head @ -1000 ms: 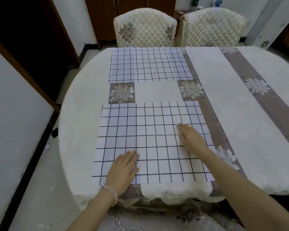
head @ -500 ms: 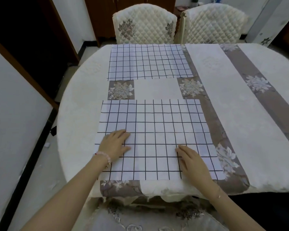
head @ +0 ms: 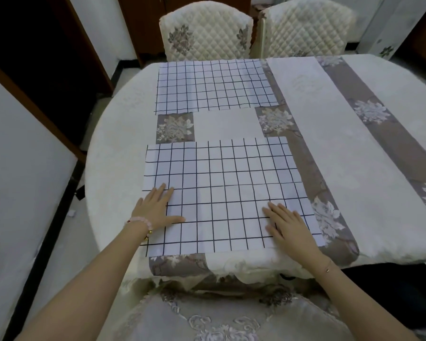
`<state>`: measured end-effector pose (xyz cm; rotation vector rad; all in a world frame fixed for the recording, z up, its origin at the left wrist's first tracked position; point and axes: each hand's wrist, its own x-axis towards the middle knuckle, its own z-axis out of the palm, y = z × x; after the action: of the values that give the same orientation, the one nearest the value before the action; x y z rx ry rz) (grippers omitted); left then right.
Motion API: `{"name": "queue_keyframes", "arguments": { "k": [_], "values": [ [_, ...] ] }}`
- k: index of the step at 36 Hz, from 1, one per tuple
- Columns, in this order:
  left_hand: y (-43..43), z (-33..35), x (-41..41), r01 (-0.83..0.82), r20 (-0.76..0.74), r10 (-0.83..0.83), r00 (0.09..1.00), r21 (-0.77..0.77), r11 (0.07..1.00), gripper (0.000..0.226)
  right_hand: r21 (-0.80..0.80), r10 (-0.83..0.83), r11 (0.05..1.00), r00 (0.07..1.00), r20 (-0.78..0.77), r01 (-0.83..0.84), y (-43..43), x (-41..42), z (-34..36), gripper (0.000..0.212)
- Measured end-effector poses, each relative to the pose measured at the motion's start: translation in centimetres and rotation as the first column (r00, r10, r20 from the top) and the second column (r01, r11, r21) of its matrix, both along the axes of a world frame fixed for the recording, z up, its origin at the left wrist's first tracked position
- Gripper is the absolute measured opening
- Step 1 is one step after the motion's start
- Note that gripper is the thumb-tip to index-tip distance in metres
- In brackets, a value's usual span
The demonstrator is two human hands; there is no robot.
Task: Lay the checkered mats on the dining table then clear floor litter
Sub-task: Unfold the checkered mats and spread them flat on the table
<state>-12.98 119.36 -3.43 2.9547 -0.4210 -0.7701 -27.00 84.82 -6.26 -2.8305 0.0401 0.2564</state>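
Tablecloth [head: 349, 148] in cream with grey floral bands covers the oval desk [head: 101, 173]; two checkered mats lie flat on it, one beyond the other, with a strip of bare cloth between them. The near checkered mat [head: 221, 188] sits just inside the desk's front edge; the far checkered mat [head: 214, 86] lies by the opposite edge, in front of the left of two quilted chairs [head: 205, 33].

Both hands rest on the near mat; the left hand [head: 156, 209] lies palm down across its left border, fingers straight and close together, thumb spread out toward the mat's middle, the outer side of the hand over the cloth beside the mat; a pink bead bracelet [head: 139, 221] circles that wrist. The right hand [head: 288, 226] presses palm down on the mat's front right part, fingers straight and slightly spread, pointing away from the person; its wrist passes over the mat's front edge. Neither hand pinches or lifts the fabric; the mat's middle lies uncovered between them.

On the floor [head: 57, 254] to the left of the desk lies a small white scrap [head: 71, 213], well apart from both hands.
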Motion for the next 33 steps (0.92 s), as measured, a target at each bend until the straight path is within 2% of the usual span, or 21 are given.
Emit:
{"name": "queue_keyframes", "arguments": {
  "k": [16, 19, 22, 24, 26, 29, 31, 33],
  "values": [
    [-0.7, 1.6, -0.3, -0.001, -0.031, 0.004, 1.000, 0.079, 0.997, 0.100, -0.014, 0.015, 1.000, 0.999, -0.030, -0.016, 0.6, -0.4, 0.5, 0.070],
    [-1.6, 2.5, -1.3, -0.031, 0.027, 0.031, 0.999, -0.012, 0.999, 0.093, 0.038, -0.010, 0.999, 1.000, -0.013, 0.010, 0.5, -0.2, 1.2, 0.055],
    [-2.6, 3.4, -3.4, -0.044, 0.166, 0.076, 0.983, -0.188, 0.981, 0.075, 0.081, -0.080, 0.994, 0.983, 0.162, 0.068, 0.3, -0.6, 2.3, 0.042],
    [-3.2, 4.0, -5.3, -0.139, 0.163, 0.220, 0.962, -0.402, 0.905, 0.057, 0.185, -0.177, 0.972, 0.967, 0.185, 0.143, 0.1, -1.5, 3.9, 0.038],
    [-3.7, 4.6, -7.3, -0.258, 0.029, 0.332, 0.943, -0.567, 0.783, 0.037, 0.271, -0.290, 0.931, 0.947, 0.142, 0.244, -0.1, -2.9, 5.7, 0.032],
    [-4.6, 5.3, -10.7, -0.318, -0.130, 0.318, 0.939, -0.683, 0.658, 0.012, 0.364, -0.476, 0.835, 0.873, 0.104, 0.412, -0.9, -5.9, 8.1, 0.023],
    [-5.4, 5.7, -13.0, -0.330, -0.197, 0.279, 0.940, -0.737, 0.590, 0.010, 0.466, -0.591, 0.727, 0.805, 0.050, 0.505, -1.2, -8.7, 9.9, 0.017],
    [-6.7, 6.1, -15.2, -0.329, -0.251, 0.213, 0.944, -0.760, 0.561, 0.011, 0.567, -0.681, 0.610, 0.732, 0.018, 0.554, -1.2, -12.2, 11.4, 0.017]
  ]
}}
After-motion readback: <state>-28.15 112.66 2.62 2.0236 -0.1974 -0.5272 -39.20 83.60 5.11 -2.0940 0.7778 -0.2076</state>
